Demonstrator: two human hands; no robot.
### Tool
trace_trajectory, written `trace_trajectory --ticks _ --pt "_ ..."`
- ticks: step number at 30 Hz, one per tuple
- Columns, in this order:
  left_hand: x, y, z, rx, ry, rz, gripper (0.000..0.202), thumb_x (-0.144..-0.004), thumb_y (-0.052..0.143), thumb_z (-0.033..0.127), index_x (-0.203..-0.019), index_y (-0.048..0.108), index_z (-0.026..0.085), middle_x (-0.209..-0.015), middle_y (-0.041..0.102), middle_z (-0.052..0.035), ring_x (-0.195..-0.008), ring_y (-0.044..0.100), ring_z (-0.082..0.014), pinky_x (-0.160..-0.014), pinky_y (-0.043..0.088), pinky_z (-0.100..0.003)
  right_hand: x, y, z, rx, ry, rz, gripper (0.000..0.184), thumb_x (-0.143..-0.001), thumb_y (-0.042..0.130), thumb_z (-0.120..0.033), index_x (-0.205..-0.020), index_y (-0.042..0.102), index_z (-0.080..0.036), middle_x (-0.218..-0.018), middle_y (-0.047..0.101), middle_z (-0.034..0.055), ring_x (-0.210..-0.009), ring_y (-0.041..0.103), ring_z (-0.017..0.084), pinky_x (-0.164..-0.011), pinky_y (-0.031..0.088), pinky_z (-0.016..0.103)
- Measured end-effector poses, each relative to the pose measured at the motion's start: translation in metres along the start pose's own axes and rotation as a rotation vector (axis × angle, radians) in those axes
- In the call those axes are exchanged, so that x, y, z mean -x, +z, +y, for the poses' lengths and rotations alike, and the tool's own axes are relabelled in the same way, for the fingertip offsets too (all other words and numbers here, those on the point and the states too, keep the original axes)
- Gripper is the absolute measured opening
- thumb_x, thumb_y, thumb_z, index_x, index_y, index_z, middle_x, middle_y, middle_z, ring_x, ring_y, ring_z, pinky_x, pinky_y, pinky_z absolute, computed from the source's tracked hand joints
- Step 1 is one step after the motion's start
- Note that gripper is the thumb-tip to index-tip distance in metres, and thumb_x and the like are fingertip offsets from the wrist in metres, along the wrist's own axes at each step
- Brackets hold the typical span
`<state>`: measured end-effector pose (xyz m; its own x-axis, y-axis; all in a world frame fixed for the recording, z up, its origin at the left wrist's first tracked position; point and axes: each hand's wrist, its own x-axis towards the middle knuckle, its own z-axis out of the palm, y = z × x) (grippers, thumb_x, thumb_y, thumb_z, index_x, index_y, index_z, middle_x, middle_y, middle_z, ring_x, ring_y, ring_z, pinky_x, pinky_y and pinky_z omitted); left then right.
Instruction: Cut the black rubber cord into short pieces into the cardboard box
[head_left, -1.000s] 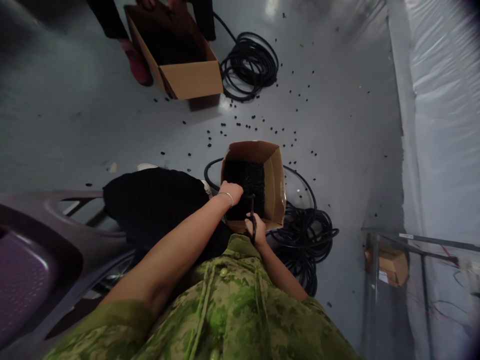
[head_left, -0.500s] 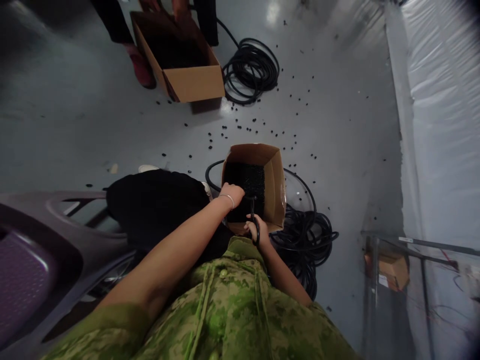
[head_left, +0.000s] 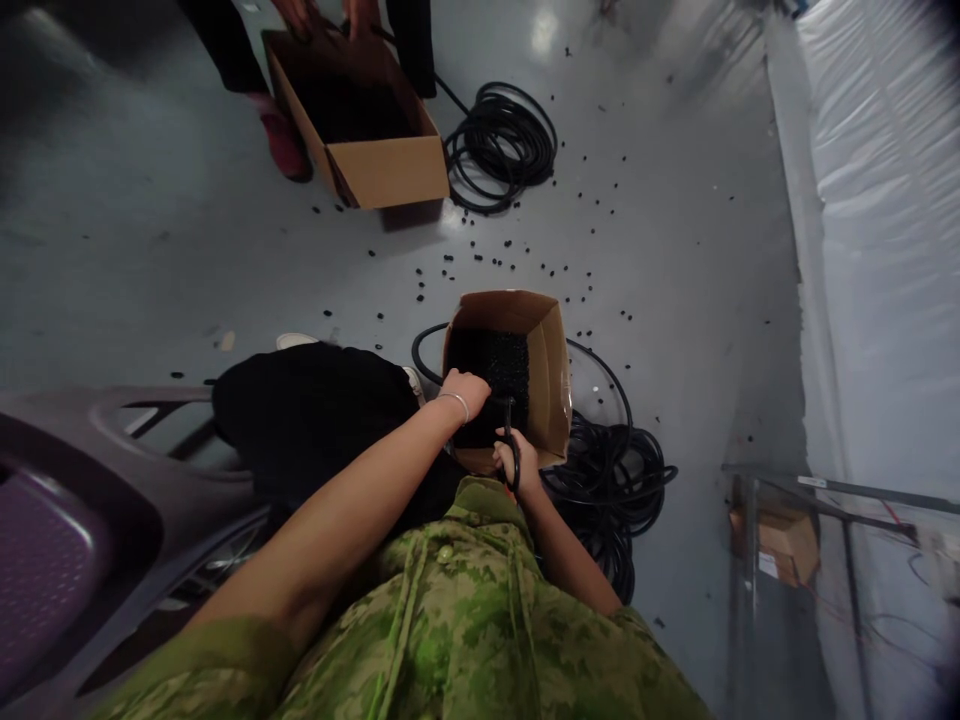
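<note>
An open cardboard box (head_left: 553, 370) stands on the floor between my knees, filled with small black cut pieces (head_left: 499, 362). My left hand (head_left: 466, 386), a thin bracelet on its wrist, is curled over the box's left rim on what looks like the end of a black hose (head_left: 421, 352). My right hand (head_left: 519, 464) sits at the box's near edge, closed on the loop handles of black scissors (head_left: 510, 440) whose blades point into the box. The blade tips are hard to make out against the dark contents.
A coil of black hose (head_left: 615, 480) lies right of the box. Black bits are scattered over the grey floor (head_left: 675, 260). Another person's hands (head_left: 300, 15) work over a second cardboard box (head_left: 390, 170) beside another hose coil (head_left: 499, 145). Plastic chair (head_left: 67, 520) at left, metal rack (head_left: 780, 540) at right.
My hands stay at the box almost unmoved; the right hand has shifted slightly on the scissors. The other person's hands have moved over the far box.
</note>
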<state>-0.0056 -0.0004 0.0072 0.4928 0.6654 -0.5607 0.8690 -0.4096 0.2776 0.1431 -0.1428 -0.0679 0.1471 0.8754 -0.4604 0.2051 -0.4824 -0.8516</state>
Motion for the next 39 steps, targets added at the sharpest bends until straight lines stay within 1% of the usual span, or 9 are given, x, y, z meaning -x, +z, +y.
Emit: trace_trajectory --ticks 7,12,14,17,19,22,26,33,39 --pt "0.001 -0.001 0.0 0.024 0.006 -0.011 0.024 -0.086 0.058 0.016 -0.102 0.076 0.019 -0.111 0.074 -0.016 -0.111 0.063 -0.033 -0.095 0.042 -0.045 0.002 -0.001 0.012 0.109 -0.029 0.066 0.036 -0.079 0.061 -0.045 -0.099 0.068 -0.016 -0.051 0.053 -0.0053 -0.044 0.048 0.011 -0.046 0.039 0.022" --pt "0.001 -0.001 0.0 -0.005 0.001 -0.022 0.025 -0.087 0.057 0.016 -0.104 0.076 0.018 -0.111 0.074 -0.0172 -0.111 0.064 -0.0331 -0.095 0.042 -0.045 0.004 0.002 0.015 0.029 0.046 0.073 0.042 -0.078 0.061 -0.049 -0.101 0.067 -0.015 -0.05 0.052 -0.0062 -0.043 0.046 0.01 -0.045 0.038 0.021" --pt "0.0 0.0 0.0 0.013 -0.005 -0.016 0.025 -0.087 0.057 0.017 -0.103 0.076 0.017 -0.111 0.073 -0.0176 -0.111 0.064 -0.034 -0.094 0.042 -0.045 0.005 0.002 0.015 -0.03 0.062 0.057 0.045 -0.077 0.061 -0.05 -0.105 0.065 -0.015 -0.053 0.054 -0.0057 -0.044 0.047 0.01 -0.045 0.039 0.021" --pt "-0.002 0.001 -0.001 0.035 -0.011 0.015 0.025 -0.089 0.056 0.02 -0.106 0.075 0.017 -0.112 0.073 -0.0178 -0.111 0.064 -0.0345 -0.092 0.042 -0.045 0.008 0.0 0.014 -0.052 0.029 0.019 0.044 -0.077 0.063 -0.046 -0.108 0.065 -0.015 -0.06 0.062 -0.0019 -0.049 0.053 0.012 -0.049 0.041 0.022" --pt "-0.004 0.001 -0.001 0.026 -0.016 0.019 0.027 -0.09 0.055 0.021 -0.109 0.074 0.017 -0.114 0.072 -0.0172 -0.11 0.064 -0.0335 -0.091 0.043 -0.043 0.01 -0.001 0.013 -0.022 -0.009 0.001 0.04 -0.077 0.064 -0.042 -0.107 0.066 -0.016 -0.064 0.066 0.0003 -0.054 0.057 0.013 -0.053 0.044 0.022" --pt "-0.005 0.002 -0.001 -0.006 -0.023 0.002 0.027 -0.092 0.054 0.024 -0.11 0.073 0.02 -0.115 0.072 -0.0144 -0.109 0.065 -0.0311 -0.089 0.044 -0.04 0.013 -0.001 0.01 0.027 -0.05 -0.01 0.036 -0.077 0.063 -0.038 -0.105 0.067 -0.016 -0.066 0.069 0.0011 -0.058 0.06 0.014 -0.058 0.045 0.023" --pt "-0.006 0.005 -0.001 0.005 -0.026 0.004 0.023 -0.09 0.058 0.025 -0.107 0.074 0.025 -0.112 0.074 -0.0093 -0.108 0.065 -0.0279 -0.091 0.043 -0.037 0.014 0.005 0.009 0.053 -0.04 0.001 0.034 -0.078 0.061 -0.036 -0.105 0.067 -0.017 -0.064 0.068 0.0 -0.057 0.06 0.014 -0.059 0.045 0.023" --pt "-0.006 0.006 0.0 -0.033 -0.005 -0.014 0.025 -0.09 0.057 0.024 -0.108 0.074 0.024 -0.112 0.074 -0.0108 -0.108 0.066 -0.0289 -0.091 0.045 -0.039 0.013 0.01 0.009 0.042 -0.054 0.037 0.036 -0.078 0.06 -0.038 -0.105 0.067 -0.015 -0.064 0.068 0.001 -0.058 0.061 0.015 -0.062 0.047 0.025" --pt "-0.003 0.003 0.002 -0.044 0.001 -0.027 0.024 -0.09 0.057 0.023 -0.107 0.074 0.026 -0.114 0.074 -0.01 -0.11 0.066 -0.0276 -0.092 0.046 -0.04 0.012 0.01 0.011 0.055 -0.058 0.049 0.038 -0.079 0.06 -0.041 -0.106 0.067 -0.016 -0.063 0.067 0.0005 -0.056 0.06 0.014 -0.058 0.046 0.024"
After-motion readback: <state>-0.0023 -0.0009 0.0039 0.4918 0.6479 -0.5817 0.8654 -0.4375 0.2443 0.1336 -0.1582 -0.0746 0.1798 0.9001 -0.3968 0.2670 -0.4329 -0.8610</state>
